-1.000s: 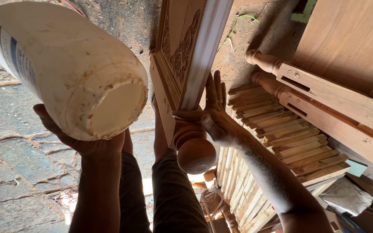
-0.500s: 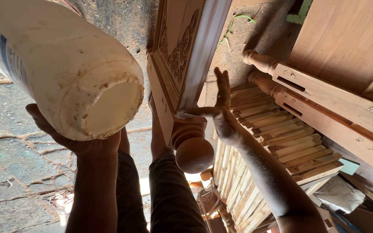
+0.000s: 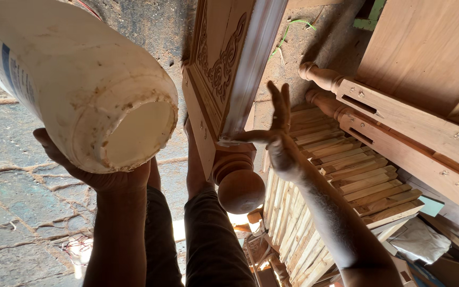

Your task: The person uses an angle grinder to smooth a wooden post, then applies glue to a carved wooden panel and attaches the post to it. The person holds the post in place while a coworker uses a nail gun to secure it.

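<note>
Gripping a grimy white plastic jug in left hand, right hand open, fingertip touching carved wooden post

White plastic jug: grubby, top cut open, tilted, held up. Carved wood panel w/ round knob, upright.

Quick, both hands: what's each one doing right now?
Left hand: closed under the white plastic jug, holding it.
Right hand: open, fingers spread, thumb touching the carved wooden post.

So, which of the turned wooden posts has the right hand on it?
The post with the big ball end, under the carved panel: the right hand touches it. The two slimmer posts lie farther right, untouched.
</note>
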